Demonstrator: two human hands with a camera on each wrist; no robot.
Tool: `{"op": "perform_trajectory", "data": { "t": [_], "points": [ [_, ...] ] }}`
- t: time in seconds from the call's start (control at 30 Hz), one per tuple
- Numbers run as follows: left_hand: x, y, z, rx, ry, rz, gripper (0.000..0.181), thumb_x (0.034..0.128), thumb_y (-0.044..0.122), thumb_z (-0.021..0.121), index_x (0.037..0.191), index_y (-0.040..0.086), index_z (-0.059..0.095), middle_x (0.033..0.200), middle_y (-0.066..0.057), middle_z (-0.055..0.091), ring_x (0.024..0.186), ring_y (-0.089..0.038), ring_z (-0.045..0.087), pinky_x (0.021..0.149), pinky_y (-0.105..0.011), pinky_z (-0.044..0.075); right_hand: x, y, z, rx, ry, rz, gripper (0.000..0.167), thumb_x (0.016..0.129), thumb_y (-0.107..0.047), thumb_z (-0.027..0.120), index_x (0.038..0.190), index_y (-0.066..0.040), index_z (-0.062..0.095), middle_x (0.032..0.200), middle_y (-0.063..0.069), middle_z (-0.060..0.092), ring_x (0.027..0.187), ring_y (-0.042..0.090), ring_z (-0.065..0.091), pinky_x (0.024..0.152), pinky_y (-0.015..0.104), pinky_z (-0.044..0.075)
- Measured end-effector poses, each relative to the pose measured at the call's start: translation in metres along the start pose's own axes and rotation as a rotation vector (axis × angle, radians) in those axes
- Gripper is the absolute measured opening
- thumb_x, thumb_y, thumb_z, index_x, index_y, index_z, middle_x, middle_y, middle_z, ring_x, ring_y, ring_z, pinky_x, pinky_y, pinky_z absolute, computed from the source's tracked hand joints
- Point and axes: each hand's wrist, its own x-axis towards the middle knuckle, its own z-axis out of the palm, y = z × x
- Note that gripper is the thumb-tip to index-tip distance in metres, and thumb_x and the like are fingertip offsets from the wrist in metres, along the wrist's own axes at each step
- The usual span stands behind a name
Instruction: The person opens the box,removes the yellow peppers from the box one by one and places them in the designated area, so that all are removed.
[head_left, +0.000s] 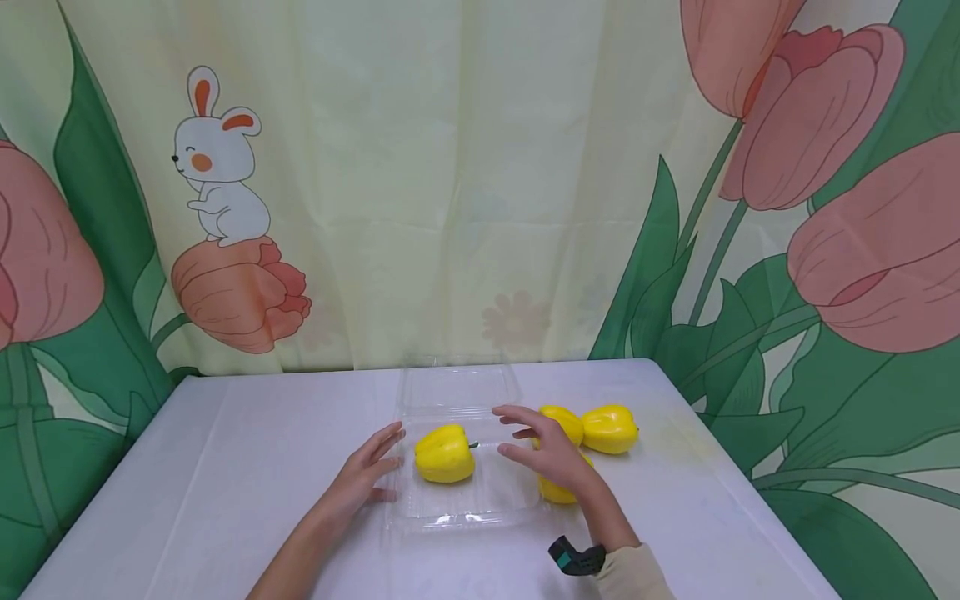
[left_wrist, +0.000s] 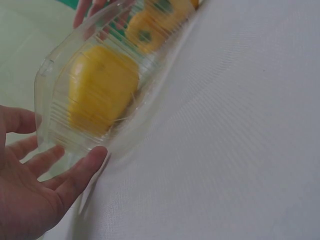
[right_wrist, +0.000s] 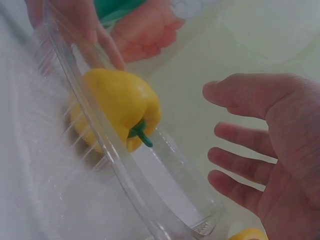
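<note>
A clear plastic clamshell box (head_left: pixel 498 497) lies on the table with its lid (head_left: pixel 459 388) folded back toward the curtain. Inside it rests one yellow bell pepper (head_left: pixel 444 455), its green stem (right_wrist: pixel 142 134) pointing right. My left hand (head_left: pixel 372 467) is at the box's left wall, fingers spread and loosely extended; in the left wrist view the fingertips (left_wrist: pixel 97 156) are up against the plastic. Above the box's right side hovers my right hand (head_left: pixel 553 450), fingers apart and holding nothing. It partly hides two of the three yellow bell peppers (head_left: pixel 610 430) right of the box.
A white cloth covers the table (head_left: pixel 247 467). Behind its far edge hangs a curtain (head_left: pixel 450 208) printed with tulips and a rabbit. A black strap (head_left: pixel 576 557) is on the right wrist, by a beige sleeve (head_left: pixel 633 575).
</note>
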Motion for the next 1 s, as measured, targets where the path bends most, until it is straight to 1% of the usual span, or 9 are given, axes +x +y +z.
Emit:
{"op": "perform_trajectory", "data": {
  "t": [0.13,0.2,0.33,0.5,0.7,0.87,1.0],
  "points": [
    [0.000,0.000,0.000,-0.002,-0.003,0.006,0.053,0.0976,0.020,0.052,0.148,0.030,0.037,0.157,-0.001,0.034,0.136,-0.033,0.040,0.077,-0.039,0.059,0.001,-0.001,0.004,0.010,-0.011,0.014,0.049,0.089,-0.026,0.069,0.135,-0.026,0.054,0.139,0.000,0.055,0.126,0.034,0.052,0.103,0.049,0.047],
    [0.000,-0.001,0.000,-0.002,-0.004,0.007,0.053,0.0977,0.020,0.052,0.148,0.030,0.037,0.157,-0.001,0.034,0.136,-0.034,0.040,0.078,-0.040,0.059,0.002,-0.001,0.006,0.012,-0.014,0.020,0.048,0.089,-0.025,0.069,0.134,-0.029,0.054,0.139,-0.001,0.055,0.126,0.032,0.052,0.103,0.048,0.048],
    [0.000,-0.001,0.000,-0.002,-0.005,0.005,0.053,0.0978,0.020,0.052,0.148,0.030,0.037,0.157,-0.001,0.034,0.136,-0.034,0.040,0.078,-0.040,0.059,0.003,-0.001,0.010,0.014,-0.019,0.023,0.047,0.089,-0.025,0.069,0.133,-0.030,0.055,0.139,-0.002,0.056,0.126,0.031,0.053,0.103,0.047,0.048],
    [0.001,0.000,0.000,-0.007,-0.004,0.002,0.053,0.0979,0.020,0.052,0.147,0.031,0.037,0.157,-0.001,0.034,0.137,-0.034,0.040,0.078,-0.040,0.059,0.004,-0.001,0.014,0.021,-0.029,0.043,0.048,0.089,-0.021,0.069,0.135,-0.028,0.055,0.139,0.001,0.056,0.126,0.034,0.052,0.103,0.052,0.046],
    [0.001,0.000,0.000,-0.006,-0.001,-0.001,0.053,0.0980,0.020,0.052,0.148,0.031,0.037,0.158,-0.002,0.034,0.135,-0.033,0.042,0.078,-0.039,0.059,0.006,-0.001,0.019,0.023,-0.047,0.057,0.049,0.090,-0.021,0.068,0.136,-0.026,0.054,0.139,0.002,0.056,0.125,0.035,0.053,0.103,0.054,0.045],
    [0.000,0.000,0.000,-0.003,0.002,0.001,0.053,0.0980,0.019,0.051,0.147,0.031,0.037,0.157,-0.002,0.034,0.134,-0.033,0.043,0.078,-0.039,0.059,0.008,-0.002,0.022,0.008,-0.059,0.048,0.049,0.090,-0.021,0.068,0.137,-0.022,0.054,0.139,0.000,0.056,0.125,0.032,0.054,0.102,0.052,0.047],
    [0.000,0.001,0.000,0.003,0.000,0.003,0.053,0.0980,0.019,0.051,0.148,0.030,0.037,0.157,-0.002,0.034,0.136,-0.034,0.041,0.078,-0.039,0.059,0.008,-0.005,0.024,-0.005,-0.070,0.046,0.049,0.090,-0.025,0.068,0.137,-0.023,0.054,0.138,0.000,0.057,0.123,0.030,0.055,0.100,0.049,0.049]
  ]
}}
